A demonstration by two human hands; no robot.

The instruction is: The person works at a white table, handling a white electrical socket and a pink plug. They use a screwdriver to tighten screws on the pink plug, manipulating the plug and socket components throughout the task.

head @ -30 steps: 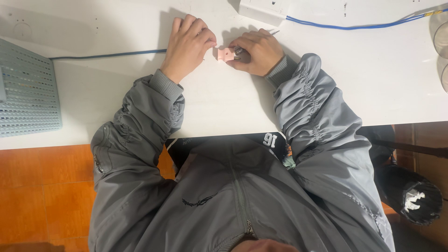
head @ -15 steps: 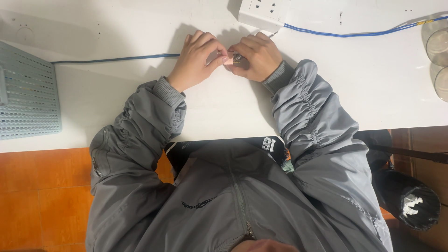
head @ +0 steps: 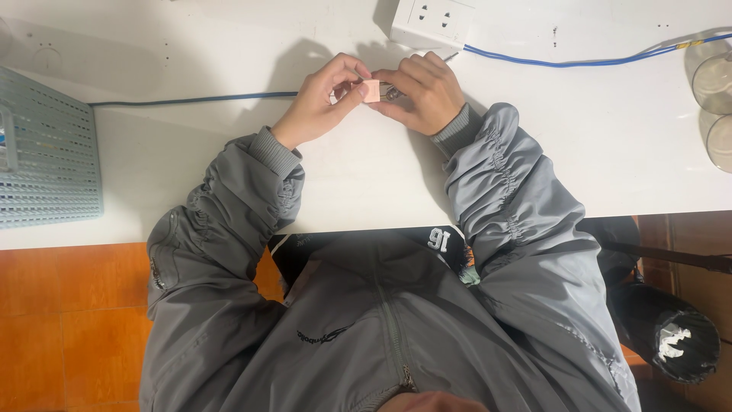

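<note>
Head view: pink piece (head: 371, 91), perhaps half-hidden

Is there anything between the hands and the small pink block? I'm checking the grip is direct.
Nothing visible does. The left hand pinches the pink block directly at its fingertips, and the right hand meets it from the other side above the white table. The power strip lies beyond, apart.

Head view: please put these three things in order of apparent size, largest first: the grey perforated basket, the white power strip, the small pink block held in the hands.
1. Grey perforated basket, though the frame edge cuts it off.
2. White power strip, also partly cut off.
3. Small pink block, pinched between left hand and right hand.
</note>
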